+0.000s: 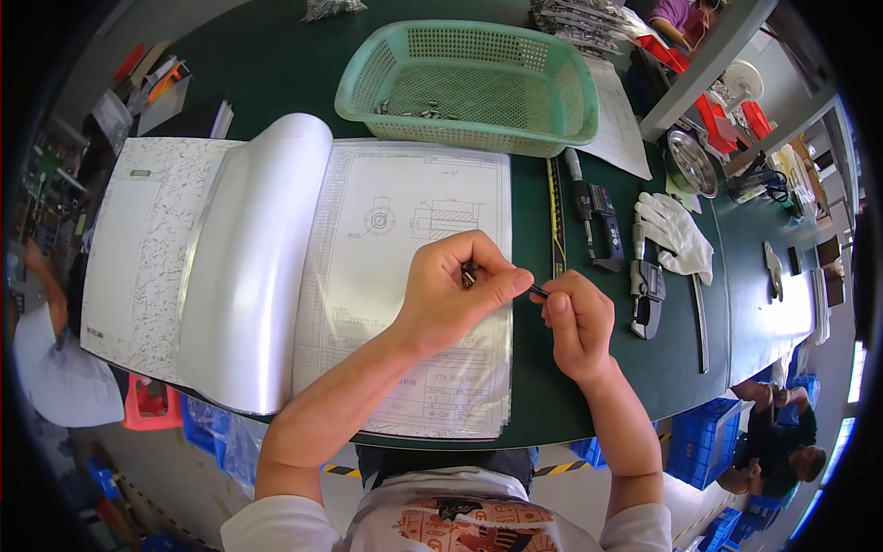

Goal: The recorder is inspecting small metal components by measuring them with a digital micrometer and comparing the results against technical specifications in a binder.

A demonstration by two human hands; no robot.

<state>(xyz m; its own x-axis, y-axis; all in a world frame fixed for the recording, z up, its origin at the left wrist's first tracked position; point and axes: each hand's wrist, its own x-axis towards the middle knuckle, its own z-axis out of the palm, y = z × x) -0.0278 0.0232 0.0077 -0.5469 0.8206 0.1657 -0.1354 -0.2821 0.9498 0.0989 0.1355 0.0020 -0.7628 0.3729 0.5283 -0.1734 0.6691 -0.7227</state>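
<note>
Over the right-hand page of an open drawing binder (368,248), my left hand (451,290) is closed, with small shiny metal parts (469,273) showing in the curl of its fingers. A thin dark rod (539,291) runs from the tip of my left thumb to my right hand (581,324). My right fingers are pinched round the rod's other end. Whether a metal part sits on the rod at the left fingertips is hidden. The page below carries a line drawing of a round part, partly covered by my left hand and forearm.
Beyond the binder stands a green perforated plastic basket (469,138) with several small metal parts inside. To the right lie a ruler (556,216), two digital micrometers (598,221), a white glove (674,230) and a metal bowl (690,164). Other people sit at the far left and lower right.
</note>
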